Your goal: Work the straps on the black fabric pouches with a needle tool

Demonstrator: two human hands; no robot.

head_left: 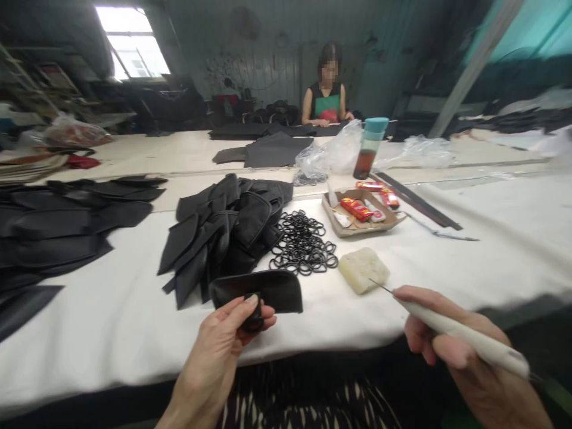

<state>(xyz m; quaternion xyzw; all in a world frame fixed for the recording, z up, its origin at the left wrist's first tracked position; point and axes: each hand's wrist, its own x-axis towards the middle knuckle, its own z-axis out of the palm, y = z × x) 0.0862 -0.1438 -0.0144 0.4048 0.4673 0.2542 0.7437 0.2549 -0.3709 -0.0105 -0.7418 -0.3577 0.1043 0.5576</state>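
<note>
"What is the left hand [217, 348] doing?"

"It pinches a small dark part at the near edge of a curved black piece [281, 292], thumb on top, fingers beneath. The piece spreads just beyond the fingertips. Whether the small part is joined to it cannot be told."

"And the right hand [480, 378]?"

"Its fingers are closed around the pale handle of an awl [447, 325]. The thin needle points left, its tip appearing at a yellowish block [363, 268] ahead and to the left of that hand; touching or not is unclear."

"What lies around the hands?"

"Beyond the left hand, a heap of similar black pieces [227, 220] sits on the white-covered tabletop [125, 322]. Right of that heap, black rings [304, 247] lie in a loose pile. Past the block, farther from the right hand, a cardboard tray [369, 230] holds red boxes."

"Anyone else?"

"Well beyond both hands, another person [328, 104] is at the far side, near flat dark sheets [277, 149]."
</note>
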